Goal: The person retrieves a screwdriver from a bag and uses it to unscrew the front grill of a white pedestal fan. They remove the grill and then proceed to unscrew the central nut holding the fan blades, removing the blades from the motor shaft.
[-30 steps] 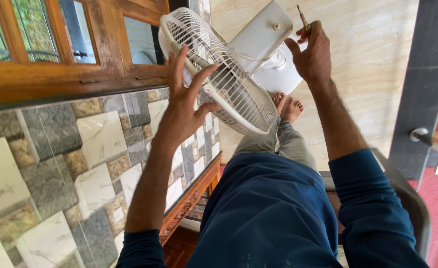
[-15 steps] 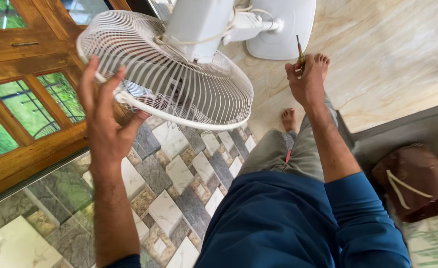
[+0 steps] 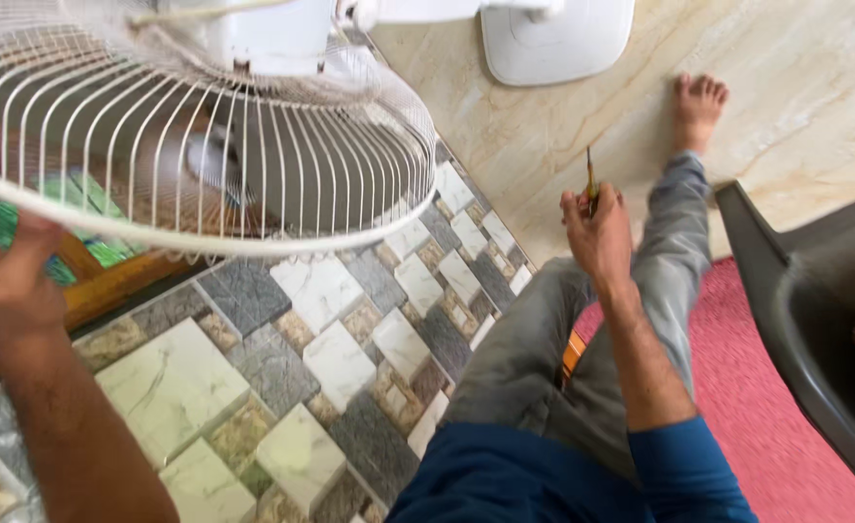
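Since approx. 1 s back: view swinging down, fan cage (image 3: 204,145) now filling upper-left frame, looming much closer. Left hand (image 3: 6,271) sliding from spread-open near the grille to gripping the cage rim at far left, fingers curled round it; blurred though. Right hand (image 3: 597,232) dropping away from the motor housing (image 3: 263,39), now hanging over the knee, closed on a thin screwdriver (image 3: 590,179), tip pointing up. Reading as: tool off the fan for now. Fan base (image 3: 558,44) resting on pale floor, top centre. No pkgs, labels or signs showing. Dark chair (image 3: 795,291) sitting at right, on red mat (image 3: 766,426).
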